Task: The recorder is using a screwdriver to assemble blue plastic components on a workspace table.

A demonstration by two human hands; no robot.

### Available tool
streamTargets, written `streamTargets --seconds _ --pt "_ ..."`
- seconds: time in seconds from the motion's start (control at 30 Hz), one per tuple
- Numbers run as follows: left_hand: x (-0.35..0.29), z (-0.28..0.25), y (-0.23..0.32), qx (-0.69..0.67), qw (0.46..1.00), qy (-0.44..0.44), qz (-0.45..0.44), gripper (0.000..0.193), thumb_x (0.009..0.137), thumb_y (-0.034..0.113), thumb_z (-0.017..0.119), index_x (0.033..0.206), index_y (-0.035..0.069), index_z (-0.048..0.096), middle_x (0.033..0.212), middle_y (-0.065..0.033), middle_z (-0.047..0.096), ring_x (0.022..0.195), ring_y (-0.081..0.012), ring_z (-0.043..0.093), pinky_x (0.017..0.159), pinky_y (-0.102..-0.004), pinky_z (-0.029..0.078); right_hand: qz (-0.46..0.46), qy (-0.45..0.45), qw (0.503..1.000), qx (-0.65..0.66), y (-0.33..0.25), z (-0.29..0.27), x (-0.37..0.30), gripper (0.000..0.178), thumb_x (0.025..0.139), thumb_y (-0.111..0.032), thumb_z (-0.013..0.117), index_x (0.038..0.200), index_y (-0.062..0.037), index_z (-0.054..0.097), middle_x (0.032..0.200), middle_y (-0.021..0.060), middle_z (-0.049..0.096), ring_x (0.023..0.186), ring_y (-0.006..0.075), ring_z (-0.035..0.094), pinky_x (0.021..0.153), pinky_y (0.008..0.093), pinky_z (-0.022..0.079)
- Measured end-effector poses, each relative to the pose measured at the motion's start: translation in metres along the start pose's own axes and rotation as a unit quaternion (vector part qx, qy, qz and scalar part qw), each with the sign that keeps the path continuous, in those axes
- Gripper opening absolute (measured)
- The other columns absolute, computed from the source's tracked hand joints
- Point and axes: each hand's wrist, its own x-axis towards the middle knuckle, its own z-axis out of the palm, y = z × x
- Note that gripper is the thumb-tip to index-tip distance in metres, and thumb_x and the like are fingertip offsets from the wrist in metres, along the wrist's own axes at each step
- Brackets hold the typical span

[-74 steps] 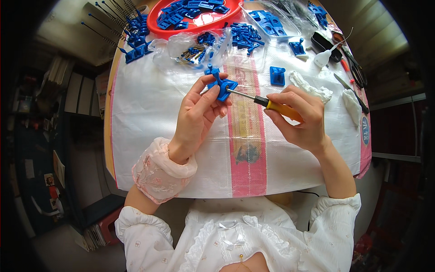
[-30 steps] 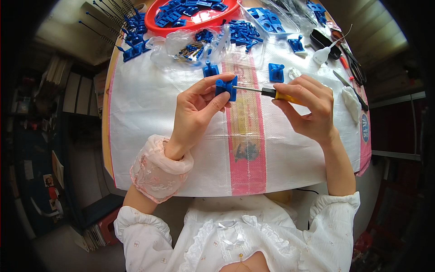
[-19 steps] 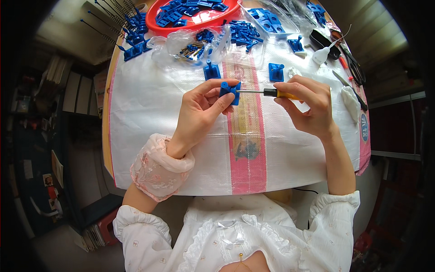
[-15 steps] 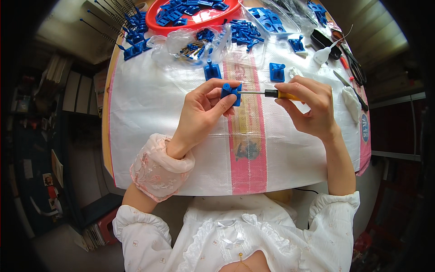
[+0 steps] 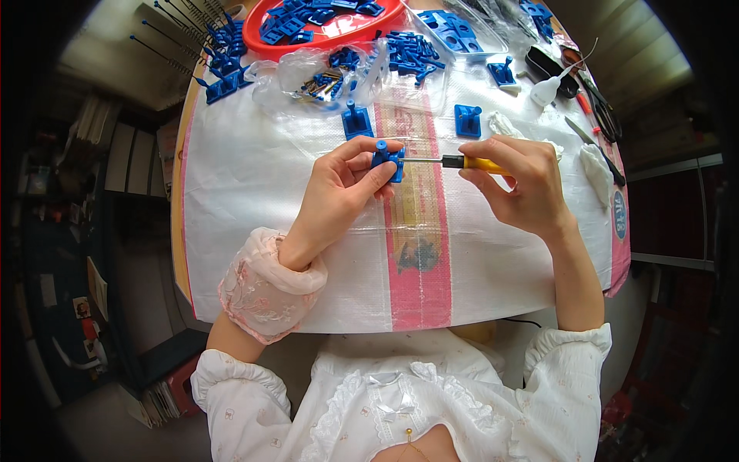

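Between its thumb and fingers, my left hand (image 5: pixel 348 179) pinches a small blue plastic part (image 5: pixel 382 156) with a round knob on top. My right hand (image 5: pixel 525 179) grips the yellow and black handle of a screwdriver (image 5: pixel 479 163). The screwdriver's thin metal shaft points left, and its tip meets the right side of the blue part. Just beyond my left hand stands a similar blue plastic part (image 5: pixel 356 123) with a square base and a post. Another blue part (image 5: pixel 467 121) sits on the sheet beyond my right hand.
A white woven sheet (image 5: pixel 308 300) covers the table. At the back are a red basin (image 5: pixel 262 48) of blue pieces, a clear bag (image 5: pixel 285 73) with screws, and a plastic tray (image 5: pixel 439 48). Scissors (image 5: pixel 608 119) and a white squeeze bottle (image 5: pixel 545 92) lie at right.
Both hands, with the blue part and the screwdriver, have shifted slightly left. My right fingers sit a little differently on the handle, and more of its yellow shows.
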Motion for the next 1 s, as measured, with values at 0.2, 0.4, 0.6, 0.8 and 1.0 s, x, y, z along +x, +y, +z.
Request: streamTargets --seconds 0.2,0.4,0.6,0.8,1.0 --pt "0.001 -0.001 0.001 -0.006 1.0 0.002 -0.001 0.028 0.097 0.006 0.065 0.124 -0.002 0.063 0.099 -0.0089 0.071 0.078 -0.0084 0.062 0.071 -0.0212 0.052 0.014 0.004 1.0 0.025 0.003 0.004 -0.001 0.021 0.078 -0.004 0.08 0.098 -0.003 0.073 0.08 0.0096 0.073 0.068 0.0199 0.071 0.056 0.0266 0.054" --pt "0.0 0.004 0.004 0.044 0.996 0.013 0.075 0.025 0.096 0.003 0.065 0.121 0.002 0.065 0.095 -0.0063 0.071 0.08 -0.0084 0.065 0.072 -0.021 0.054 0.154 -0.031 0.972 0.174 0.002 0.002 0.001 0.015 0.086 -0.015 0.075 0.092 -0.002 0.071 0.074 0.0073 0.07 0.059 0.0163 0.066 0.055 0.0266 0.048" --pt "-0.006 0.009 0.006 0.13 0.982 -0.003 0.138 0.026 0.095 0.001 0.066 0.121 0.002 0.065 0.095 -0.0056 0.07 0.082 -0.0083 0.066 0.075 -0.0211 0.055 0.384 -0.136 0.833 0.374 0.002 -0.004 0.007 0.027 0.099 -0.023 0.064 0.095 0.0021 0.072 0.07 0.0023 0.064 0.056 0.0086 0.061 0.05 0.0215 0.043" --pt "-0.003 0.008 0.008 0.084 0.991 0.04 0.098 0.026 0.095 0.002 0.066 0.121 0.002 0.066 0.096 -0.0065 0.071 0.083 -0.0092 0.067 0.072 -0.0228 0.056 0.219 -0.063 0.927 0.296 -0.006 0.006 0.004 0.014 0.087 -0.014 0.077 0.091 -0.0041 0.068 0.082 0.003 0.064 0.059 0.0067 0.059 0.049 0.0175 0.04" --pt "0.001 0.0 0.004 0.013 0.997 0.032 0.063 0.026 0.095 0.005 0.068 0.121 0.001 0.066 0.1 -0.0085 0.072 0.083 -0.01 0.067 0.069 -0.0233 0.056 0.11 0.023 0.981 0.16 -0.008 0.005 0.005 0.024 0.076 -0.005 0.084 0.083 -0.0029 0.061 0.084 0.0066 0.064 0.063 0.0143 0.063 0.056 0.0242 0.05"
